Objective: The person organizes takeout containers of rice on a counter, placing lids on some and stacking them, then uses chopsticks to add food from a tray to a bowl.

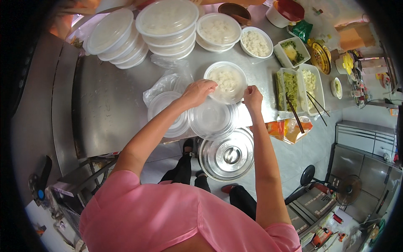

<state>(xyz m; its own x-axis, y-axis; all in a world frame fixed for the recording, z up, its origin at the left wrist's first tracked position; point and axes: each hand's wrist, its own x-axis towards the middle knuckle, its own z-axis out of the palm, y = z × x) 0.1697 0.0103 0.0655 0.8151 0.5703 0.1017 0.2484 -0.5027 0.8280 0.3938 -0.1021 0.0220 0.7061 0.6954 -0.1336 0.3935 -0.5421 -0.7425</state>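
Observation:
A round white plastic bowl of rice [226, 82] stands on the steel counter in front of me, with a clear lid over it. My left hand [200, 91] lies at the lid's left edge, fingers bent down on it. At the right rim, my right hand [252, 94] has its fingers curled together; whether they pinch the lid's edge is hard to tell. Nearer to me, clear plastic lids [214, 118] lie close to the bowl, beside more stacked lids [167, 113] partly under my left forearm. Behind the bowl is an open bowl of rice [256, 42].
Lidded bowls stand in stacks [168, 19] along the back. To the right are tubs of chopped green vegetables [290, 88] and pale vegetables [309, 82], with chopsticks [295, 113] across them. A large lidded steel pot [226, 154] stands below the counter's front edge.

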